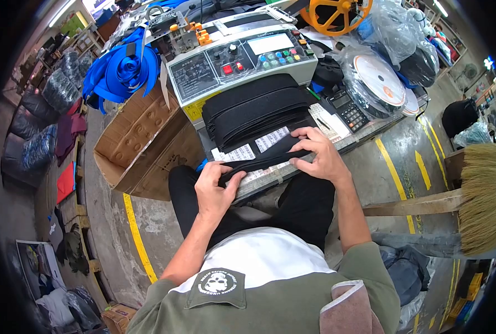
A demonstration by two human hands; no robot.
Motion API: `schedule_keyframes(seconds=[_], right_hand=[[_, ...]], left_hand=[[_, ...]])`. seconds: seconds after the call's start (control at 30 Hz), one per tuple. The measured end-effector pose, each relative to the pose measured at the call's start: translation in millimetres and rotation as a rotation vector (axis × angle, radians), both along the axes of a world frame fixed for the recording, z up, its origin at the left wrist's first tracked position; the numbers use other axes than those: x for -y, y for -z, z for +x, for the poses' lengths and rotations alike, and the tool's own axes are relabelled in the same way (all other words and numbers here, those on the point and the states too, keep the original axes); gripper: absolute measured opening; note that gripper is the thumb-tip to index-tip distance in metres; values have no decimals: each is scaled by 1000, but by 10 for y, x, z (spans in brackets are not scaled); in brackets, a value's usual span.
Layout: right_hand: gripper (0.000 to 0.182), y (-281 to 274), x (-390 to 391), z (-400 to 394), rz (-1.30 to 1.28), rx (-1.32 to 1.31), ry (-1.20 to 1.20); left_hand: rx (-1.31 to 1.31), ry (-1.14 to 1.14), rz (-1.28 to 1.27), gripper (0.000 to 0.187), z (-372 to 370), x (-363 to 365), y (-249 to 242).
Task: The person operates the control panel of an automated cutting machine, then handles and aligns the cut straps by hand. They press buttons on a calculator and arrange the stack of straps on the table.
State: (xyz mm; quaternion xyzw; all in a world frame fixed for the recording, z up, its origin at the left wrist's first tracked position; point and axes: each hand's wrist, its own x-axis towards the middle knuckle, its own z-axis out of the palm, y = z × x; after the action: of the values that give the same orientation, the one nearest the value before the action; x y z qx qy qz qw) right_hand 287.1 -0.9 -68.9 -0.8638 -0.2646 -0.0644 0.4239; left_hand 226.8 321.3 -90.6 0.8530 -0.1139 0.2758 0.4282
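A few layers of black fabric strip [264, 161] stretch between my two hands, low over the front edge of the work table. At the strip's left end my left hand [215, 188] pinches it between thumb and fingers. My right hand [317, 154] grips the other end, fingers above and thumb below. Just beyond lies a thick stack of folded black strips [256, 108], against the front of a control machine [242, 61] with a screen and coloured buttons. Printed paper labels [272, 139] show on the table between the stack and my hands.
An open cardboard box [139, 145] stands left of the table, below rolled blue webbing [122, 69]. To the right are a calculator [349, 111] and a plastic-wrapped reel [378, 80]. An orange reel [337, 14] sits behind. A straw broom [481, 200] is at far right.
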Motion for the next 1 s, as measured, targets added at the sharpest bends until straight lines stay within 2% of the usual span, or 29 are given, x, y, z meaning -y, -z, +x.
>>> schedule_keyframes(seconds=[0.03,0.13,0.2,0.3,0.4,0.47,0.6,0.63,0.7,0.73,0.77,0.8,0.83,0.87,0.93,0.97,1.0], right_hand=[[24,-4,20,18,-10,5,4],[23,84,70,100,-171,296,-9],[24,136,62,173,-120,277,-42],[25,145,64,165,-61,197,-35],[25,-40,38,49,-17,165,-9],[25,-168,28,-22,8,121,-8],[26,110,43,37,-21,231,3],[30,125,134,41,-79,121,-27],[35,149,137,10,203,-109,-27],[38,171,135,2,345,-226,-25],[45,265,114,70,397,-79,6],[53,327,109,111,462,-147,74],[58,382,110,162,389,-156,160],[62,341,81,197,317,-160,246],[62,274,6,202,193,-94,398],[62,192,-51,189,129,-62,472],[60,136,-83,174,87,-27,504]], left_hand=[[-12,0,-9,31,2,-17,27],[-37,14,-25,34,4,-67,99],[-37,40,-23,40,2,-67,127],[29,63,-180,59,-35,19,102],[121,96,-28,61,-49,-80,-23],[100,109,1,55,-24,-99,50],[28,142,57,48,6,-78,43],[5,158,46,48,7,-91,29],[33,152,47,50,19,-115,36],[-60,102,-29,50,8,-89,36],[-154,52,-103,50,-17,-28,-12],[-249,3,-176,51,-39,6,-36],[-196,-5,-177,54,30,-5,100],[-167,-30,-136,56,70,17,78],[-108,-79,-56,58,128,85,7],[-51,-91,105,62,133,74,-57],[-70,-91,108,62,104,80,-121]])
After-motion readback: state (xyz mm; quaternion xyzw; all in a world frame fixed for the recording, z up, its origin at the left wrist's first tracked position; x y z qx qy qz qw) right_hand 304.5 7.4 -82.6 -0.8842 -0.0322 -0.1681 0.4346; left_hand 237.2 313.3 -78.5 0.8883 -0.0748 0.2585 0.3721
